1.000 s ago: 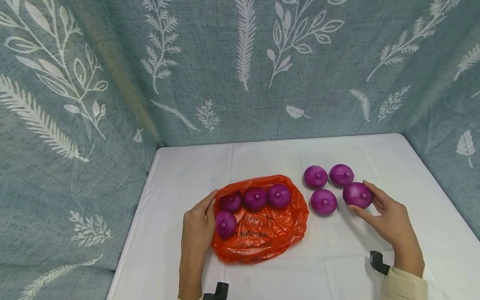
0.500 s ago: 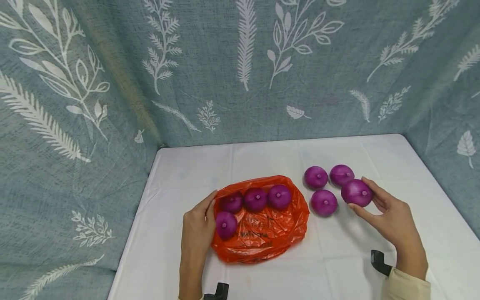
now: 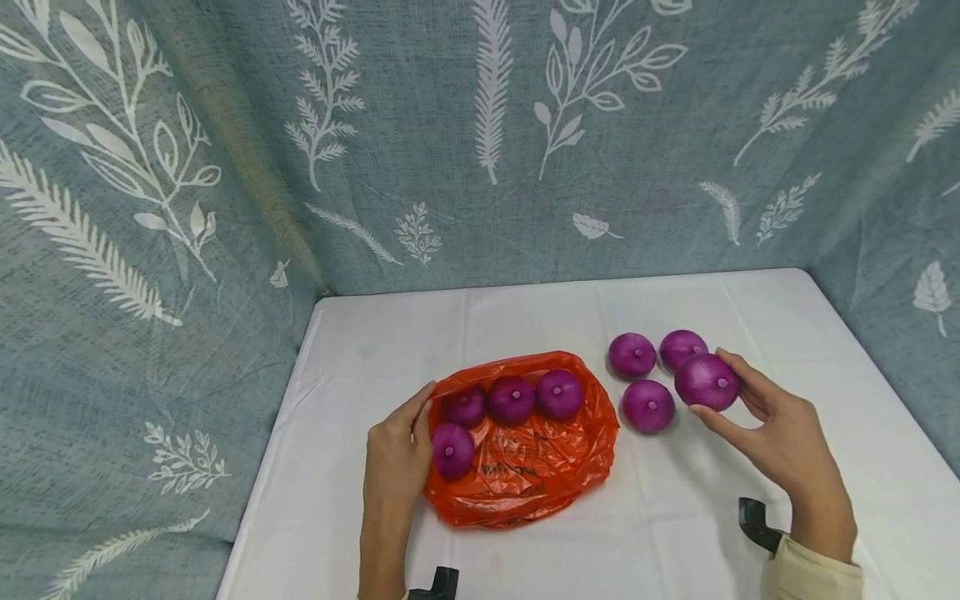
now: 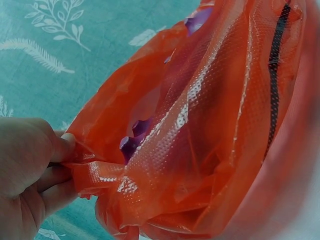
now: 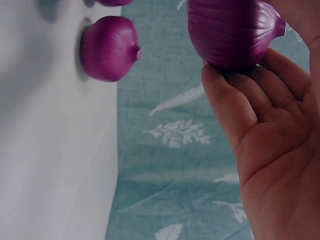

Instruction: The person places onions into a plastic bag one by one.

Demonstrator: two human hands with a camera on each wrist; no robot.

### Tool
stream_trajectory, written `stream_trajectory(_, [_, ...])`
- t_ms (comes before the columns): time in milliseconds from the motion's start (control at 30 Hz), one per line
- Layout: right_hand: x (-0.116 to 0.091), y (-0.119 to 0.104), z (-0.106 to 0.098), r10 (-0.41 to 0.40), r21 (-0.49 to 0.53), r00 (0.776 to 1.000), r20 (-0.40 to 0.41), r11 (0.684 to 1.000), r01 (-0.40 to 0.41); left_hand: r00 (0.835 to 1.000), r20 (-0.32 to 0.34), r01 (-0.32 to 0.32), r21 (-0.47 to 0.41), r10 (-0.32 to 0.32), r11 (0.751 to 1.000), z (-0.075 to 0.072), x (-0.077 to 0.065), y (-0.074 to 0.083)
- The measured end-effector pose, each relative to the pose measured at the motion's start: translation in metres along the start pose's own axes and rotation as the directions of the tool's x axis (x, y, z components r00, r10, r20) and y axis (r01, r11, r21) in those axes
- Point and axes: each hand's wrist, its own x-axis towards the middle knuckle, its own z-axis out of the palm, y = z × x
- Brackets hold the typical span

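Note:
My right hand (image 3: pixel 780 433) holds a purple onion (image 3: pixel 707 382) between thumb and fingers, raised over the table on the right. In the right wrist view the same onion (image 5: pixel 232 32) rests against the fingers, its stem end pointing right. My left hand (image 3: pixel 397 458) pinches the left rim of an orange-red plastic bag (image 3: pixel 540 492), which lies wide-mouthed in the middle. Several onions sit inside the bag, one of them (image 3: pixel 453 451) close to the left fingers. The left wrist view shows the thumb and fingers gripping the bag's edge (image 4: pixel 92 172), with onion stems behind the plastic.
Three loose onions stand right of the bag: one at the back left (image 3: pixel 632 356), one behind the held onion (image 3: pixel 681 346), one nearer (image 3: pixel 648 407). A white cloth (image 3: pixel 360 333) covers the table. Blue-green leaf-patterned curtains (image 3: pixel 450 150) hang behind and at both sides.
My right hand has lifted the onion and carried it slightly left and up, so it overlaps the onion behind it more. The left hand and the bag have stayed put.

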Motion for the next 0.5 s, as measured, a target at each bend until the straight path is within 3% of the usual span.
stream_trajectory(500, [0.002,-0.021,0.001,-0.121,0.021,0.992,-0.037,0.992,0.122,1.0,0.01,0.007,0.0,-0.007,1.0,0.0,0.001,0.0])
